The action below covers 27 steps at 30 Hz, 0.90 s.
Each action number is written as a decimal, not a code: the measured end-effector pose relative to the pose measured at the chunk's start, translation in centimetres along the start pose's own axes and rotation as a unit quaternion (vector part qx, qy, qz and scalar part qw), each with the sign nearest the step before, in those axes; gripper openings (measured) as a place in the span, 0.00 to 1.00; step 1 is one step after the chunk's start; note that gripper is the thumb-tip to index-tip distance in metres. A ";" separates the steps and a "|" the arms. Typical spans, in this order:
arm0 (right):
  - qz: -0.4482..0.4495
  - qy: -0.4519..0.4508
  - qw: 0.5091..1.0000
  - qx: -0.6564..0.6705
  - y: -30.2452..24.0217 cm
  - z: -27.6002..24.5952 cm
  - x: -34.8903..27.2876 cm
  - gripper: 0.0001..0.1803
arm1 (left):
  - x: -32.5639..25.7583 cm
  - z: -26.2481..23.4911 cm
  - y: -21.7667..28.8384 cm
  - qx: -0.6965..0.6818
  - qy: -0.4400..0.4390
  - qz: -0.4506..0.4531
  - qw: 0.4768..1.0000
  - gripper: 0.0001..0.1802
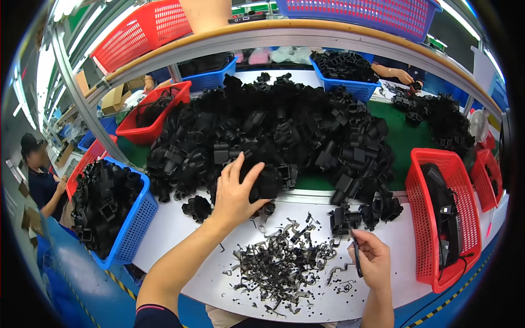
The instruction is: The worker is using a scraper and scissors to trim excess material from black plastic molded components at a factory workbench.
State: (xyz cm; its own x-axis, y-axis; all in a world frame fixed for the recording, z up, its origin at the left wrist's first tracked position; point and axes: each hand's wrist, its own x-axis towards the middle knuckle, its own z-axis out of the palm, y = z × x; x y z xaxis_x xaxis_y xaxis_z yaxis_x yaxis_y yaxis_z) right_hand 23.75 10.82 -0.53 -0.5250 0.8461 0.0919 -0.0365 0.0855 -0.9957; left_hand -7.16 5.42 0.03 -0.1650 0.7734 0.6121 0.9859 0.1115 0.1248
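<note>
Black moulded plastic fills most of the bench: a big heap of plastic parts (pixel 273 126) sits on the green mat (pixel 407 139), spilling onto the white front strip of the bench (pixel 175 229). The left hand (pixel 235 191) reaches into the heap's near edge, fingers spread and curled over 1 black part (pixel 268 183), grasping it from above. These pieces look light, stiff and hollow, with ribs and openings that give fingers purchase; they probably interlock, so a pulled piece may drag its neighbours along.

The right hand (pixel 372 259) rests near the bench's front edge, clenched around a thin dark tool (pixel 356 254) held upright. Between both hands lies a scatter of trimmed black offcuts (pixel 281 262), thin and springy-looking, easy to snag.

At the left edge, a blue basket (pixel 128 229) holds more black parts; at the right edge, a red basket (pixel 432 224) holds a dark device with cables. Another person's hand (pixel 402 74) works at the far side.
</note>
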 end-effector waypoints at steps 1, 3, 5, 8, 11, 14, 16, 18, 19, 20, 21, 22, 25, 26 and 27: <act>-0.011 -0.006 1.000 -0.024 -0.3 0.3 0.4 0.20 | 0.2 0.5 -0.3 -0.008 0.018 0.028 0.999 0.43; -0.022 -0.014 0.999 -0.043 -0.6 1.0 1.1 0.20 | 1.0 1.9 -1.3 -0.041 0.054 0.053 0.996 0.43; -0.025 -0.020 0.999 -0.028 -0.8 1.2 1.4 0.21 | 3.1 3.0 -1.7 -0.070 0.124 0.058 0.988 0.44; -0.033 -0.029 0.996 -0.081 -0.4 0.6 1.5 0.18 | 7.3 4.6 -2.0 -0.044 0.154 0.042 0.986 0.44; -0.028 0.014 0.999 -0.032 -0.3 0.3 1.4 0.19 | 12.7 5.0 -2.3 -0.071 0.162 -0.003 0.984 0.43; -0.028 0.027 0.997 -0.066 -0.3 0.1 1.4 0.19 | 17.7 6.2 -3.8 -0.067 0.115 -0.126 0.983 0.43; -0.030 0.029 0.995 -0.094 -0.4 0.0 1.5 0.19 | 20.6 6.2 -5.0 -0.115 0.084 -0.222 0.965 0.45; -0.029 0.020 0.993 -0.114 -0.4 0.2 1.6 0.19 | 22.6 5.7 -6.4 -0.163 0.028 -0.224 0.960 0.49; -0.032 0.026 0.992 -0.118 0.1 0.1 1.6 0.19 | 23.5 5.7 -6.3 -0.213 -0.001 -0.155 0.965 0.54; -0.031 0.024 0.991 -0.125 0.4 0.0 1.6 0.19 | 24.0 5.4 -6.3 -0.250 -0.077 -0.151 0.953 0.59; -0.029 0.027 0.990 -0.132 0.5 -0.3 1.6 0.19 | 24.1 3.6 -5.0 -0.287 -0.134 -0.167 0.934 0.59; -0.027 0.027 0.990 -0.139 0.6 -0.3 1.6 0.19 | 23.8 2.6 -4.3 -0.321 -0.191 -0.185 0.909 0.60; 0.007 0.047 0.990 -0.132 0.4 -0.2 1.7 0.19 | 21.8 0.8 -5.2 -0.328 -0.214 -0.115 0.913 0.51; 0.019 0.048 0.991 -0.125 0.4 -0.1 1.8 0.19 | 20.5 0.2 -6.3 -0.317 -0.219 -0.109 0.916 0.50; 0.013 0.050 0.991 -0.123 0.6 -0.2 1.8 0.19 | 18.6 0.1 -6.4 -0.336 -0.231 -0.102 0.907 0.50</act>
State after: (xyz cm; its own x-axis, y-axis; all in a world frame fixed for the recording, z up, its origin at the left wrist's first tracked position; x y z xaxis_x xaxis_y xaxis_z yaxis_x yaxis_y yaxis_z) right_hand 22.93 12.45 -1.00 -0.4352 0.8968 0.0801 0.1914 0.1791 -0.9650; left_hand -16.48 19.12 10.51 -0.1593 0.9758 0.1498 0.6704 -0.0044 0.7420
